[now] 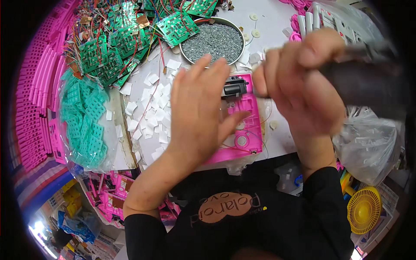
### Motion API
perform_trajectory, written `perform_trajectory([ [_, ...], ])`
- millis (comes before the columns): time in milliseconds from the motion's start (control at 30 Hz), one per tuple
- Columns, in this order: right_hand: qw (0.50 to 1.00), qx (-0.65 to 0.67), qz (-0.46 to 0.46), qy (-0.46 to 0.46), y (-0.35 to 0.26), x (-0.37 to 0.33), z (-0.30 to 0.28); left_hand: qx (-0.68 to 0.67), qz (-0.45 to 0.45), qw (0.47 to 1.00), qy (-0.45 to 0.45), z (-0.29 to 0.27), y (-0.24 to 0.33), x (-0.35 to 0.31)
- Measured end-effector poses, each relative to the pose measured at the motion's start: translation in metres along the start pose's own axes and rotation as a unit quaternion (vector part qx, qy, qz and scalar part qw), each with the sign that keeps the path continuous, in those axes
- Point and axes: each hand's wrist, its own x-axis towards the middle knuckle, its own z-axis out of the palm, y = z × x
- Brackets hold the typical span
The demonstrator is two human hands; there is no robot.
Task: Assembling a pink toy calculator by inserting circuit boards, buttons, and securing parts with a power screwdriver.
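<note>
A pink plastic casing [256,113] lies on the table in front of me, with a black part [235,89] and thin wires in it. My left hand [197,110] spreads over the casing's left side, fingers stretched out and thumb across it. They hide much of that side; whether they press on it I cannot tell. My right hand [299,80] is wrapped round a dark power screwdriver [368,82], blurred by motion. Its front end points left, toward the black part; contact is unclear. Just beyond the casing stands a round metal bowl [242,48] of small silver screws [212,43].
Green circuit boards [130,39] with wires are heaped at the far left. White square pads [151,115] lie scattered left of my left hand. A bag of teal keypads [84,121] and stacked pink parts [37,95] fill the left. Clear plastic bags [368,143] crowd the right.
</note>
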Motion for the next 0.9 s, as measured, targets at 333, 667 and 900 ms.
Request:
perform_trajectory([
  [333,0.994,-0.047,-0.004,0.099,0.036,0.004,-0.018,0.119,0.025,0.987,-0.102,0.01,-0.023,-0.01],
  [667,0.972,-0.217,0.023,0.084,0.046,0.004,-0.01,0.097,0.036,0.991,-0.088,0.013,-0.024,-0.009],
  [900,0.989,-0.049,0.129,0.052,0.026,0.028,-0.028,0.016,0.015,0.974,-0.225,0.0,-0.033,0.014],
])
